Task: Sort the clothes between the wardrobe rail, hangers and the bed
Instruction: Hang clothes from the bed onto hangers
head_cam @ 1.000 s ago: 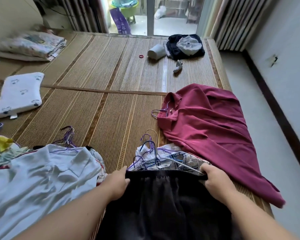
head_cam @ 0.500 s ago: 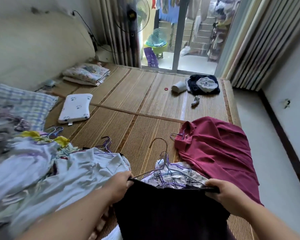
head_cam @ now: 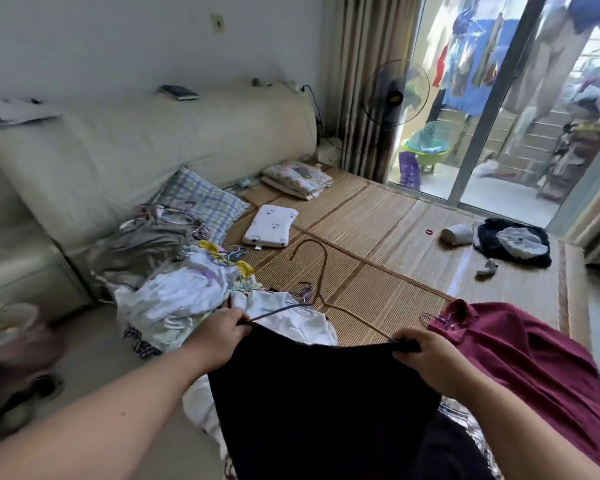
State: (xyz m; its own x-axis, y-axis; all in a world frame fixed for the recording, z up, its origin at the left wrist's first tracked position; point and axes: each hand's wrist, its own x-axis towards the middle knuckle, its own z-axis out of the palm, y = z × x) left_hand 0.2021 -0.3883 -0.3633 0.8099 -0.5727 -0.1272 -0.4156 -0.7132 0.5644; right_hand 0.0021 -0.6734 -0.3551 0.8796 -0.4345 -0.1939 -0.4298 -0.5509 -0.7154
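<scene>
Low at centre frame, left hand (head_cam: 222,332) and right hand (head_cam: 426,355) each grip a top corner of the black garment (head_cam: 319,393), fingers (head_cam: 237,319) curled tight. Its wire hanger (head_cam: 321,271) rises over the bed (head_cam: 378,244), and a maroon shirt (head_cam: 520,348) lies at lower right.

The garment (head_cam: 319,403) hangs below the grip of the left hand (head_cam: 219,332) and right hand (head_cam: 426,355), with the hanger (head_cam: 325,268) above. A pile of clothes (head_cam: 181,299) lies left of the grip and a shirt (head_cam: 520,358) lies right, on the mat (head_cam: 378,230).
</scene>
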